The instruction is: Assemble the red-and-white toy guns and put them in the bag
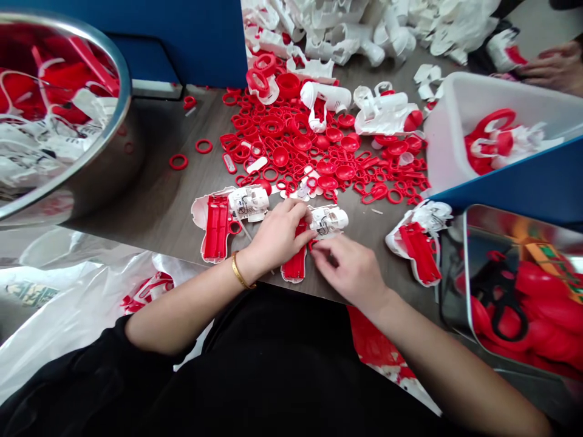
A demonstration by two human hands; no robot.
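At the table's front edge lies an open toy gun half [295, 267], with a red battery compartment in its grip and wires in its white barrel. My left hand [280, 233] reaches over it, thumb and fingers closed on the body. Curled in close from the right, my right hand [353, 267] has its fingertips at the small red trigger [312, 244]; whatever they pinch is hidden. Another toy gun half [216, 227], likewise with wires and a red compartment, lies left of my left hand. A third toy gun half [419, 249] rests to the right.
Red rings and small parts [291, 139] are heaped beyond my hands, with white shells [355, 36] behind. A metal bowl [125, 91] stands left. At right are a translucent bin [439, 133] and a metal tray [469, 273] holding black scissors [501, 297]. Another person's hand [555, 67] shows far right.
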